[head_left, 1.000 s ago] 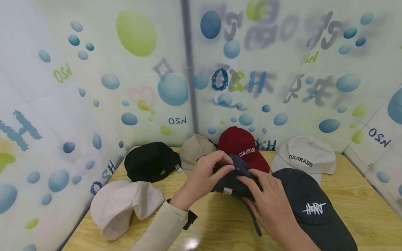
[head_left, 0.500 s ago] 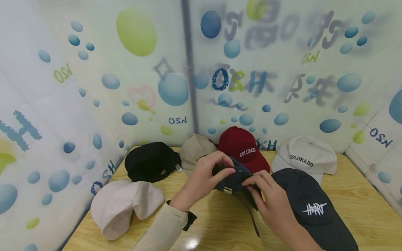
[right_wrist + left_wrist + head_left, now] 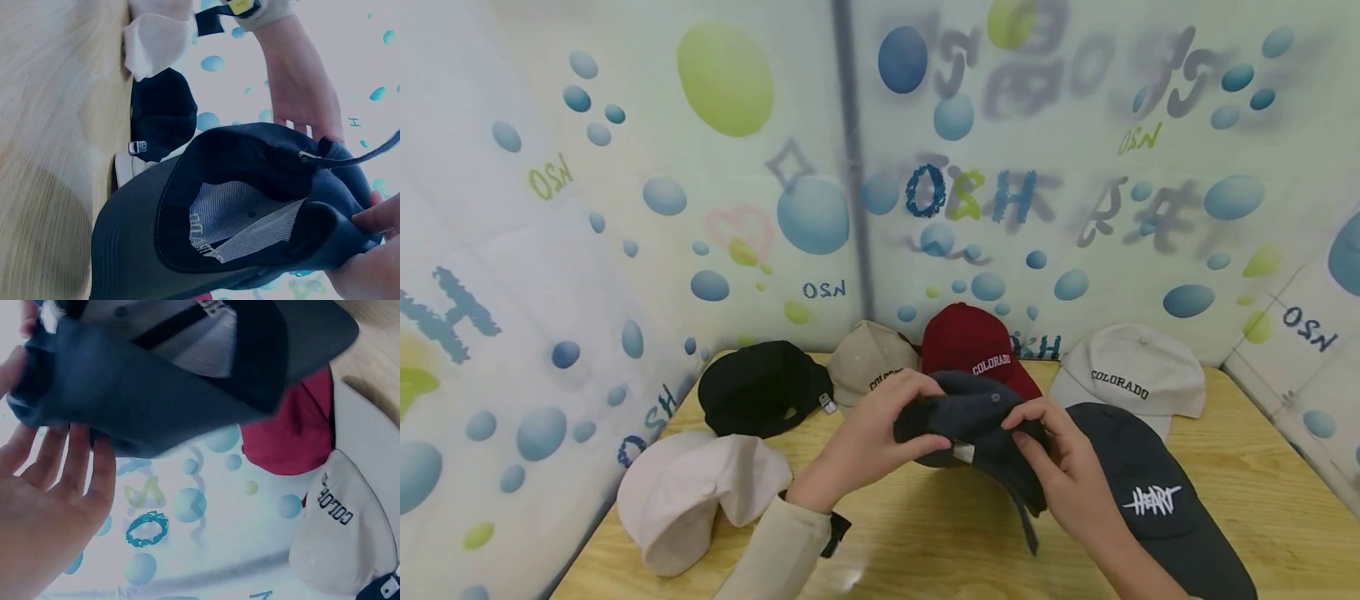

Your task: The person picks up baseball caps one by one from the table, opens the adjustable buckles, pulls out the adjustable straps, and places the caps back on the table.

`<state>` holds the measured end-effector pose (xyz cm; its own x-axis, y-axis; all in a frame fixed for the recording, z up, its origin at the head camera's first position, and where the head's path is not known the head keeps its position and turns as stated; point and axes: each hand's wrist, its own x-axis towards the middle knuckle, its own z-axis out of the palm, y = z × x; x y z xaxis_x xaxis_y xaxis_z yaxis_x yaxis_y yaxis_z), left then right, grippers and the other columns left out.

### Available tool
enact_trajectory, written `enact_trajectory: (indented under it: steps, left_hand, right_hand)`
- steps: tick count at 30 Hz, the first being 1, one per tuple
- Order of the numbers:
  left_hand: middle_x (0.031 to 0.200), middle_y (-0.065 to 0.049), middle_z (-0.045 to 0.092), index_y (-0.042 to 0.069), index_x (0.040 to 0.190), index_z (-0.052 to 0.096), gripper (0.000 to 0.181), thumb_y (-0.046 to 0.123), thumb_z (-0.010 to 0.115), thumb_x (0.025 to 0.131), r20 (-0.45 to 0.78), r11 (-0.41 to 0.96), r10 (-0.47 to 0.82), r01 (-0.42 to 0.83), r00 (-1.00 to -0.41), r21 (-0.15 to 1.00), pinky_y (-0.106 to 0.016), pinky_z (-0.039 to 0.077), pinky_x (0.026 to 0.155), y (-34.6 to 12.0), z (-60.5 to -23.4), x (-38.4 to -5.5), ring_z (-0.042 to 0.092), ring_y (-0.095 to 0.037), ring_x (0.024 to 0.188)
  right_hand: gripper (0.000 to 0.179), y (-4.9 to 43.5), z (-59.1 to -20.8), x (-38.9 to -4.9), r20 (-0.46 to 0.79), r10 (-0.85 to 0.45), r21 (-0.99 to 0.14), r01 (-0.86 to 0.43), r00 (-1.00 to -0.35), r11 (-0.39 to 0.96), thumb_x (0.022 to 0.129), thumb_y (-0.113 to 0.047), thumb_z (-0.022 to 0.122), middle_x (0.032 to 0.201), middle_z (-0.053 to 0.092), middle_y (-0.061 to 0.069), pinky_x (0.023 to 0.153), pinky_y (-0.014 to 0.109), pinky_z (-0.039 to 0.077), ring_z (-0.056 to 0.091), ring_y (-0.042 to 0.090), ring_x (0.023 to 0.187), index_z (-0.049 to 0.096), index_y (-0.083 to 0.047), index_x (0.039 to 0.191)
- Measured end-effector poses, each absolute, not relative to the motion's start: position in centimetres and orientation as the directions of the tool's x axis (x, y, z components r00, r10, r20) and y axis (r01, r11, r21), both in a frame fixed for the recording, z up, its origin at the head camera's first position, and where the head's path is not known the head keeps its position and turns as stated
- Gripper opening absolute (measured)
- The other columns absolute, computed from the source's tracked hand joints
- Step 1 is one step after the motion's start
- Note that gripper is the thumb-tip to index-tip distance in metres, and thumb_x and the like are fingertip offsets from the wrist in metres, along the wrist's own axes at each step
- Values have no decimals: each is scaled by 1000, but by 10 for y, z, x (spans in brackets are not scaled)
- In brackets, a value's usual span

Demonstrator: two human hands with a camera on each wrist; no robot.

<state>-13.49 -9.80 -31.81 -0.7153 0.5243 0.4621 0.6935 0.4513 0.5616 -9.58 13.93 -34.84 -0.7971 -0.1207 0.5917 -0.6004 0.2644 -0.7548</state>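
A navy baseball cap [image 3: 958,421] is held up above the table between both hands, its back opening turned toward me. My left hand [image 3: 874,429] grips its left side, with the thumb in front and the fingers behind; in the left wrist view the fingers spread along the cap's edge. With thumb and forefinger my right hand [image 3: 1069,462] pinches the cap's back right edge. A loose strap [image 3: 1027,523] hangs below, and a small metal buckle [image 3: 963,452] shows on the left part. The right wrist view looks into the crown, where pale mesh lining [image 3: 240,209] and backwards-reading stitching show.
On the wooden table [image 3: 917,542] lie a dark HEART cap [image 3: 1138,483] at right, a light grey COLORADO cap [image 3: 1131,367] behind it, a red cap [image 3: 966,342], a beige cap [image 3: 865,354], a black cap [image 3: 760,387] and a pinkish-white cap [image 3: 677,492]. Printed curtains [image 3: 1000,125] stand behind.
The navy cap has turned and shifted slightly right, showing more of its back opening. My left thumb has moved down and apart from the fingers; my right hand has moved slightly right, still pinching the edge.
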Motion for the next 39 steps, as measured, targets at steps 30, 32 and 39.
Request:
enact_trajectory:
  steps: [30, 32, 39]
  left_hand:
    - [109, -12, 65, 6, 112, 54, 14, 17, 51, 104, 357, 225, 443, 487, -823, 844, -25, 50, 83, -91, -326, -130, 60, -14, 95]
    - [109, -11, 64, 6, 113, 54, 14, 17, 51, 104, 352, 219, 448, 483, -822, 848, -26, 50, 83, -91, -326, -129, 60, -14, 95]
    - [107, -11, 66, 9, 115, 55, 15, 16, 57, 102, 340, 212, 450, 469, -826, 858, -24, 50, 79, -91, -325, -127, 59, -13, 89]
  right_hand:
    - [50, 131, -352, -95, 767, -279, -322, -722, -578, 612, 68, -11, 90, 127, 52, 14, 92, 12, 41, 52, 22, 113, 70, -19, 113]
    - [50, 129, -352, -94, 761, -247, -368, -712, -600, 598, 66, -3, 89, 126, 53, 12, 92, 10, 39, 51, 20, 113, 71, -19, 109]
    - [42, 126, -350, -93, 761, -176, -426, -686, -624, 590, 63, 5, 88, 120, 56, 10, 91, 14, 40, 51, 16, 110, 72, -19, 94]
